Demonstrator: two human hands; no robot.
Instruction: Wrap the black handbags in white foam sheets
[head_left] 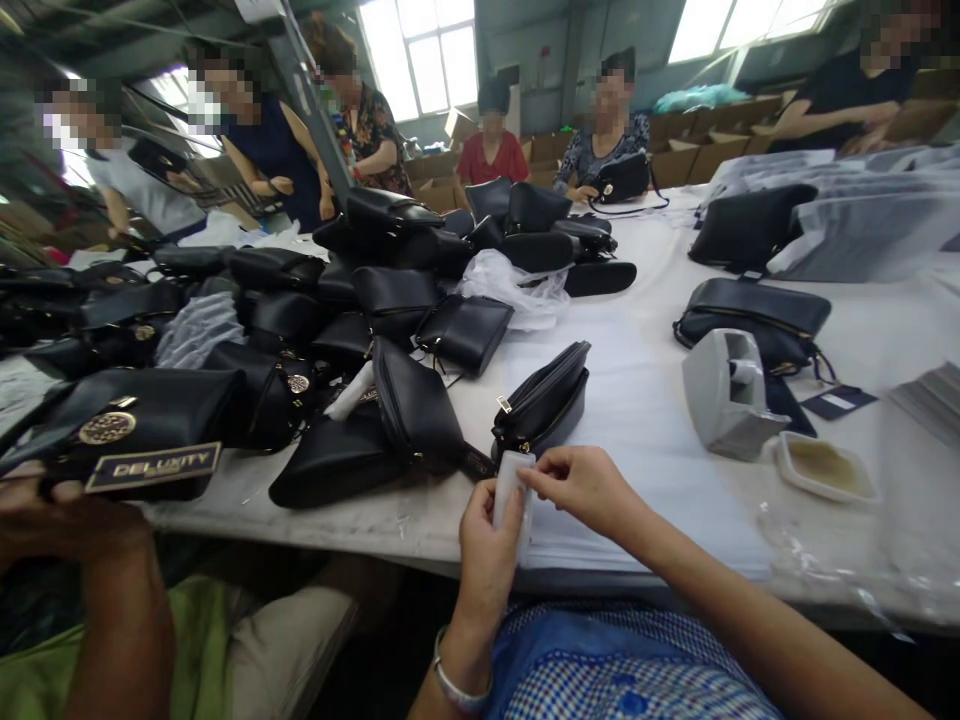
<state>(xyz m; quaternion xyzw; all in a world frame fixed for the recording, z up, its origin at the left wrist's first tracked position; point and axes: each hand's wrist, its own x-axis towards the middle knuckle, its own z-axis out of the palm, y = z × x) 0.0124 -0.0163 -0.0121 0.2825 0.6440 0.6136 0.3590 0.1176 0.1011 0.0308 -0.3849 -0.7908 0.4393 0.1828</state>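
My left hand (487,545) holds a small white translucent packet (512,490) upright at the table's near edge. My right hand (581,487) pinches the packet's top corner with thumb and forefinger. Just beyond the hands a black zip purse (541,400) lies on a stack of white sheets (637,420). A heap of black purses (300,320) covers the table's left half.
A grey tape dispenser (727,390) and a small white dish (825,467) stand to the right. Another black bag (757,315) lies behind them. A co-worker's hand (45,510) at the left holds a purse tagged "DELUXITY" (150,425). Several people work along the far side.
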